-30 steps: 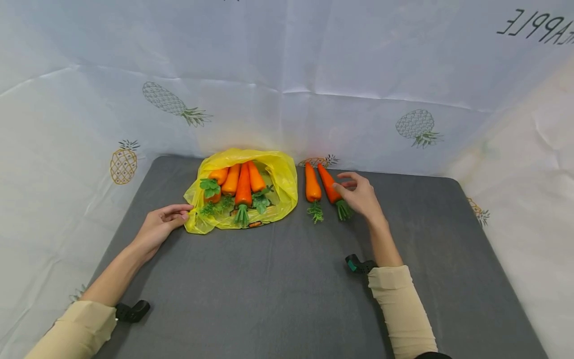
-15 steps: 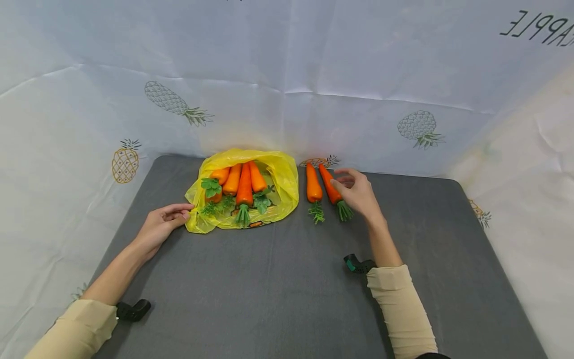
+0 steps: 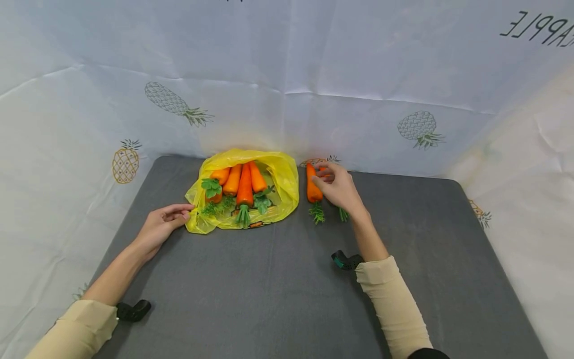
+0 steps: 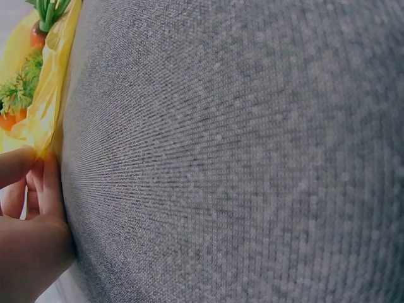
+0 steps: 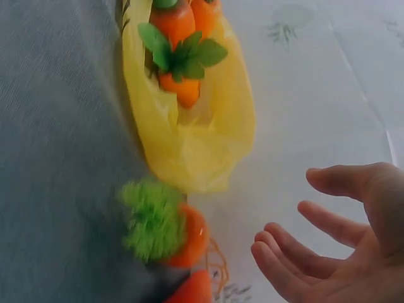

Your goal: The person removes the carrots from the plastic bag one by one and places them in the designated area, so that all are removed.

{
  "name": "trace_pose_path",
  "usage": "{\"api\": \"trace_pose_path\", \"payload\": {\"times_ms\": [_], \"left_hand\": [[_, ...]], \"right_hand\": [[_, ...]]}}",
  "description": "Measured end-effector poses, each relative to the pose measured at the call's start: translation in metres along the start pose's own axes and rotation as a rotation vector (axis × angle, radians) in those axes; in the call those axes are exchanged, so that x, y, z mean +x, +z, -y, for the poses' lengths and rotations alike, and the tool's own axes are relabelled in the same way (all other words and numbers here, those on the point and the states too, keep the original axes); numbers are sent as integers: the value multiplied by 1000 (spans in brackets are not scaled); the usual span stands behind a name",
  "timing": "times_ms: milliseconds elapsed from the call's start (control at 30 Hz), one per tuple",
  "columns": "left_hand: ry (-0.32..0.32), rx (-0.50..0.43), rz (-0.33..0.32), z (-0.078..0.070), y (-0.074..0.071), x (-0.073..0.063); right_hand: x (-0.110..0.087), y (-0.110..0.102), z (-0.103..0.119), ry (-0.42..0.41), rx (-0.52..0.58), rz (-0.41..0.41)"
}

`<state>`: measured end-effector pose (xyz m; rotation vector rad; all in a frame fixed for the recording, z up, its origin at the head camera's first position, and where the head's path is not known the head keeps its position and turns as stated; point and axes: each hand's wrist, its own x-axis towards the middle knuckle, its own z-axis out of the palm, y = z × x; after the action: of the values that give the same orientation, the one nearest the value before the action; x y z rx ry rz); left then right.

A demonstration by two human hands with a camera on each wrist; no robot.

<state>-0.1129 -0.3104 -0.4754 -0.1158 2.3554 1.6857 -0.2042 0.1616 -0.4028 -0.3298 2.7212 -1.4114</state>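
Observation:
My left hand [image 3: 154, 229] pinches the near left edge of a yellow plastic bag [image 3: 288, 187]; in the left wrist view, thumb and fingertips meet on the thin plastic [image 4: 45, 129]. Inside the bag's wide mouth lie several orange carrots [image 3: 244, 187] with green tops. Two more carrots are on the table right of the bag. My right hand [image 3: 343, 192] is over them, fingers relaxed and apart with nothing between them, as the right wrist view also shows. The left loose carrot [image 3: 312, 192] is mostly visible. Of the other, chiefly the green stems [image 3: 343, 214] show below the hand.
A dark grey cloth covers the table [image 3: 269, 294]. Close behind the bag and carrots, a white curtain [image 3: 251, 109] printed with pineapples hangs at the table's back edge. Black wrist cameras [image 3: 133, 311] stick out from both forearms.
My right hand has shifted left from beside the right loose carrot to over it, close to the left one. The left hand, bag and carrots stay where they were.

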Motion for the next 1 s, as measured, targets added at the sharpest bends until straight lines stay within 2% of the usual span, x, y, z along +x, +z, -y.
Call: {"api": "trace_pose_path", "payload": {"times_ms": [433, 767, 1000], "left_hand": [[8, 2, -2, 2, 0, 0], [-1, 1, -1, 2, 0, 1], [-4, -12, 1, 2, 0, 1]], "right_hand": [[16, 39, 27, -123, 32, 1], [25, 70, 30, -136, -8, 65], [36, 88, 33, -150, 11, 112]]}}
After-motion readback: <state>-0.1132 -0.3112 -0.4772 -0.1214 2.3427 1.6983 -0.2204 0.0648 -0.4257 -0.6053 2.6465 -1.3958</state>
